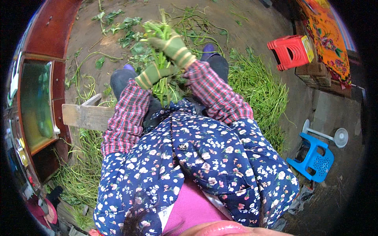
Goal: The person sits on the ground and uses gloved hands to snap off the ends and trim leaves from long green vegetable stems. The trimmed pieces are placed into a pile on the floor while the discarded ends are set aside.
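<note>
My left hand [152, 75], in a green striped knit glove, grips a bundle of green leafy stems [162, 87] just above my lap. Higher up the same bundle, my right hand [171, 44], gloved alike, is closed around the stems near their upper ends, which look slightly blurred. The lower stems hang between my knees. Cut vines with broad leaves [130, 29] lie on the dirt floor beyond my hands.
Heaps of green stems [257, 85] lie at my right and left. A wooden plank [85, 115] juts out on the left, near a reddish cabinet [48, 26]. At right are a red plastic stool [291, 53], a blue plastic stool [317, 157] and cardboard boxes [314, 73].
</note>
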{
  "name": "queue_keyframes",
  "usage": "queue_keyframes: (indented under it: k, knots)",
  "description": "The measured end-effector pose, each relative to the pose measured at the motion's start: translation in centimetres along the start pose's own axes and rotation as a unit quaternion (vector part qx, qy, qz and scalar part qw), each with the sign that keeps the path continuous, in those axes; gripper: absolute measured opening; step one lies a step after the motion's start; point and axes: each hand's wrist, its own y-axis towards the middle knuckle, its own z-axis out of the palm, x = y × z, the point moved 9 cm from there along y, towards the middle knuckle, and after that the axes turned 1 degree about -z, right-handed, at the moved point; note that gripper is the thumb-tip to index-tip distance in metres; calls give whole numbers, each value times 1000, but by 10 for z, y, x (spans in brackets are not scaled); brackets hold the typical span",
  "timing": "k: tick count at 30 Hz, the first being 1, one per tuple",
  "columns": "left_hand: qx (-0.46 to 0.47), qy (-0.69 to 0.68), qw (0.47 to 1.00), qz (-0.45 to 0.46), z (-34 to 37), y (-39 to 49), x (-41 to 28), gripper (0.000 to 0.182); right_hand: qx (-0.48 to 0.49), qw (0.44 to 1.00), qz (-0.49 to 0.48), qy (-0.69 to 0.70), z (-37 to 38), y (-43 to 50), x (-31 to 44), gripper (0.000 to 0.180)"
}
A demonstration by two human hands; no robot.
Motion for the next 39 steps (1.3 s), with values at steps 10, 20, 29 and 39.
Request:
queue_keyframes:
  k: [10,20,29,39]
  knots:
    - [44,152,987,-4,-10,-6,6,76,-85,992,-65,-65,5,-33,35,41]
    - [-109,-299,943,-97,-30,7,58,63,130,947,-118,-268,-14,-25,21,76]
    - [-232,-97,958,-137,-53,-29,18,17,153,779,140,-591,-205,-29,-142,51]
    - [-167,-152,967,-117,24,-33,-33,14,238,617,315,-681,-270,-90,-257,41]
